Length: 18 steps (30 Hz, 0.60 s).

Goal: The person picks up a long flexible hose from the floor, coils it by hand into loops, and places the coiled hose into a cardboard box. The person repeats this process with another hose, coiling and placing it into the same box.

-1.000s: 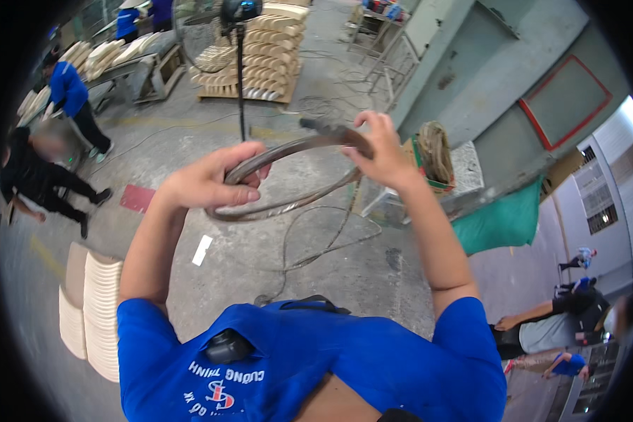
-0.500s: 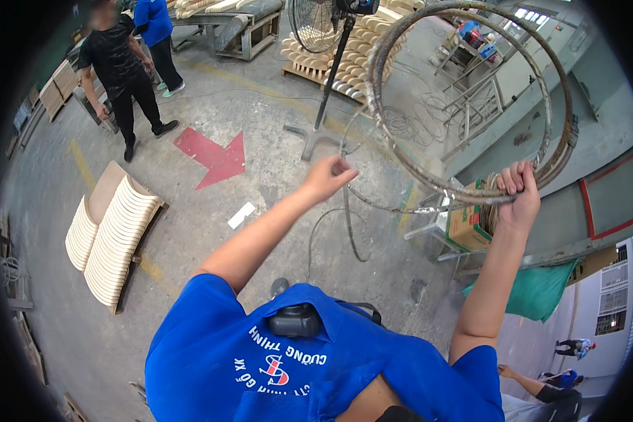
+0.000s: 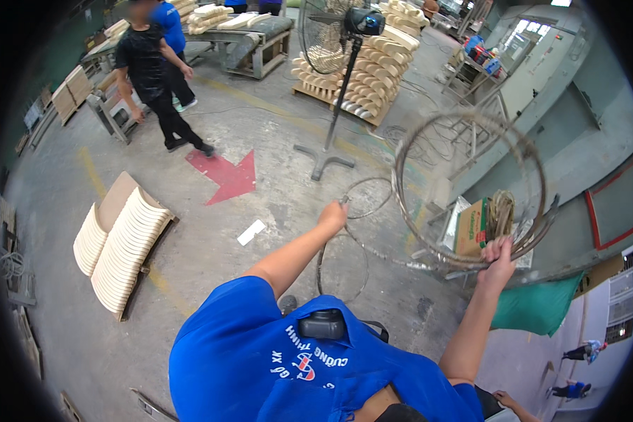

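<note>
My right hand [image 3: 498, 257] is raised at the right and grips the bottom of a big coil of grey metal wire [image 3: 399, 169], which stands upright as a ring of several turns. My left hand [image 3: 333, 215] is stretched forward near the middle and pinches a loose strand of wire [image 3: 321, 261] that runs off the coil and sags in loops over the concrete floor. Both arms come out of my blue shirt at the lower edge.
A pedestal fan [image 3: 336, 105] stands just ahead. Curved pale wooden pieces lie stacked on the floor [image 3: 123, 246] at the left and on a pallet [image 3: 383, 67] beyond. A red floor arrow [image 3: 226, 177], a cardboard box [image 3: 471, 226] and a green sack [image 3: 536, 311] are nearby. A person in black [image 3: 151, 74] walks at upper left.
The coil has come down from in front of me to my right side. My left hand has let go of the ring and moved left, drawing out a loose strand.
</note>
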Available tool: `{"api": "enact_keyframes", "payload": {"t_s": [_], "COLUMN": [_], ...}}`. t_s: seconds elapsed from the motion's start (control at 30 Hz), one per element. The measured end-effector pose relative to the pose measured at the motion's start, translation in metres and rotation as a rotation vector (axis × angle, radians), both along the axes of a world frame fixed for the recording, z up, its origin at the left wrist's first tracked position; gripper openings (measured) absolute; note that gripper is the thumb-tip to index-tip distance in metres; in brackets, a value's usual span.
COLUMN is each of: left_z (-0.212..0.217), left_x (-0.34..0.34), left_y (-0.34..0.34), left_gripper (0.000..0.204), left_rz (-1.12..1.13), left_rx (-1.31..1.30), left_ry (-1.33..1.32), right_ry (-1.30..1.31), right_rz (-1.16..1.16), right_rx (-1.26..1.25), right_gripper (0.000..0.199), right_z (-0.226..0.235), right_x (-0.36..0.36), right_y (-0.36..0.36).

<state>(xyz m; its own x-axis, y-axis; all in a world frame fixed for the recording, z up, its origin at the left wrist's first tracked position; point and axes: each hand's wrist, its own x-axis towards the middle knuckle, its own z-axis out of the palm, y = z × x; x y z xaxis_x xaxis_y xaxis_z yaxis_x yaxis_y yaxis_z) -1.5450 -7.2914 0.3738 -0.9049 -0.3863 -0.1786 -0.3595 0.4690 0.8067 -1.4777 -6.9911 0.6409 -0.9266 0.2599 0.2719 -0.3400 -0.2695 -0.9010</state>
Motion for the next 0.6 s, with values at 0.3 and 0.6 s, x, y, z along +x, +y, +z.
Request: {"api": "enact_keyframes", "payload": {"t_s": [0.3,0.6], "left_z": [0.138,0.226], "left_x": [-0.022,0.108], "left_y": [-0.116,-0.278], "left_gripper": [0.031,0.024], "left_rz": [-0.318,-0.593], "left_rx": [0.326,0.741], "left_ry": [0.158,0.057], "right_ry": [-0.403,-0.369], "right_rz": [-0.441,-0.977], "right_rx": [0.124,0.808], "right_gripper": [0.026,0.057], "right_z": [-0.233,-0.258], "right_x": [0.006,-0.066], "right_y": [0.057,0.235]}}
